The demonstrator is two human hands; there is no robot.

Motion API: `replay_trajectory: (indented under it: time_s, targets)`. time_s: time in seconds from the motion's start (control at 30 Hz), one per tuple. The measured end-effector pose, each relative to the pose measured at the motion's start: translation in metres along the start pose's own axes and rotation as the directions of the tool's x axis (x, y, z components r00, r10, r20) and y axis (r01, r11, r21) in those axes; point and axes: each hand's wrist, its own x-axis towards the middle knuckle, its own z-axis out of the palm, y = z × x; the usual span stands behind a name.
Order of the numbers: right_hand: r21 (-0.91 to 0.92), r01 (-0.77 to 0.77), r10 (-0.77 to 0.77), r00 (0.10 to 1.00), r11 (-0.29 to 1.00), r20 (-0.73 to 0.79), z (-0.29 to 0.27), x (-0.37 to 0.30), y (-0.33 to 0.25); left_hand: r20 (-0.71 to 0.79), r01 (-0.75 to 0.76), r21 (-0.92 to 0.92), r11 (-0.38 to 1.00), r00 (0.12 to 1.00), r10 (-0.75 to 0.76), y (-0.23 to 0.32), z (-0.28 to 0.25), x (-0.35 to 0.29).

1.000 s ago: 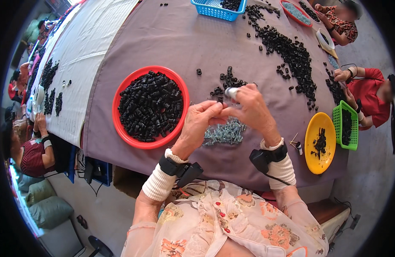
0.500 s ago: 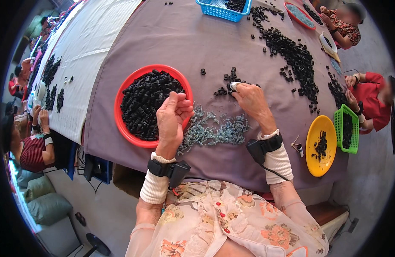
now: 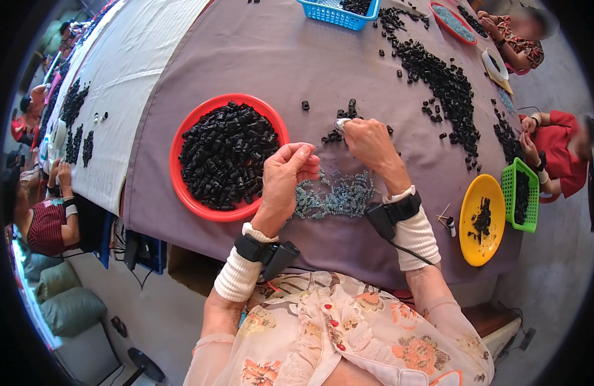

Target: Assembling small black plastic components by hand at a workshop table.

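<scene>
My left hand (image 3: 285, 177) hovers over the left end of a spread of small bluish metal springs (image 3: 335, 196). Its thumb and forefinger are pressed together; anything between them is too small to make out. My right hand (image 3: 376, 149) is closed beside a small heap of black plastic pieces (image 3: 350, 110), a white wrap on one fingertip. Its fingers curl downward and hide whatever they hold. Left of my left hand stands a round red tray (image 3: 181, 186) full of the same kind of black pieces. Both wrists wear white cuffs and black strapped devices.
A yellow plate (image 3: 496, 219) with black bits and a green basket (image 3: 535, 212) stand at the right. Toward the far side are a blue basket (image 3: 335, 18) and a long scatter of black pieces (image 3: 442, 83). Co-workers sit at the right and left.
My left hand has moved right, from beside the red tray's rim to above the springs, and its fingers have come together. My right hand has shifted slightly left.
</scene>
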Motion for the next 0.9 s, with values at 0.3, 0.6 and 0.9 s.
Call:
replay_trajectory:
  time_s: [0.3, 0.6, 0.9]
  targets:
    - [-0.026, 0.077, -0.073, 0.988, 0.997, 0.14, 0.014, 0.013, -0.001, 0.034, -0.002, 0.056, 0.998, 0.999, 0.0, -0.001, -0.003, 0.002]
    - [0.293, 0.279, -0.297, 0.955, 0.914, 0.017, -0.044, 0.01, -0.032, 0.139, 0.029, 0.132, 0.991, 0.989, -0.048, 0.011, 0.011, 0.009]
    - [0.303, 0.11, -0.136, 0.988, 0.947, 0.068, -0.017, -0.032, -0.015, 0.148, 0.025, -0.043, 0.999, 0.989, -0.018, 0.009, -0.008, 0.007]
